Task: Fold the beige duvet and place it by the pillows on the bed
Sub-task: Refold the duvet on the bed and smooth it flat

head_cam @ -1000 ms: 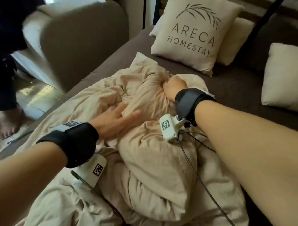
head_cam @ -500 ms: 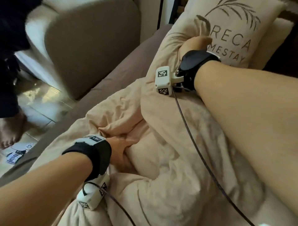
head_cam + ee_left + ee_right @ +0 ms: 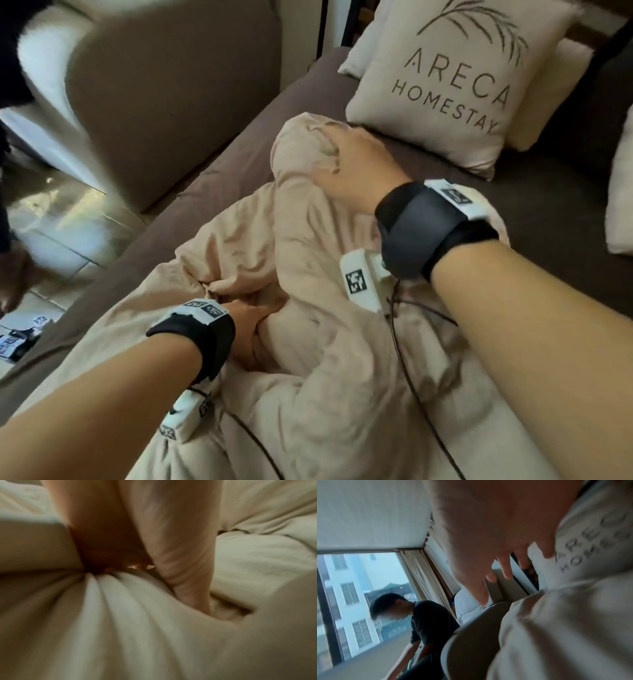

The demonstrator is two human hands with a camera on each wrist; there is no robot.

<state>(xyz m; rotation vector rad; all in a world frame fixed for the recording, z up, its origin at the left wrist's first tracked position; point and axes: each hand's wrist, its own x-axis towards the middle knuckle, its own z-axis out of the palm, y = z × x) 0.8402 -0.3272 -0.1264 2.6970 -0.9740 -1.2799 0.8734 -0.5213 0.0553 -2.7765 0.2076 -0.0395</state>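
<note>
Head view: the bed (image 3: 219,171) carries the crumpled beige duvet (image 3: 308,267), its far fold just short of the printed pillow (image 3: 442,85). Right hand (image 3: 352,171) rests on that fold, fingers released and spread. Left hand (image 3: 250,329) clenches a bunched mid-fold.

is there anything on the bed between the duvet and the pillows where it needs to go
Nothing visible. The duvet already reaches up close to the printed pillow, with only bare brown sheet between them. The right hand rests on its far end.
</note>
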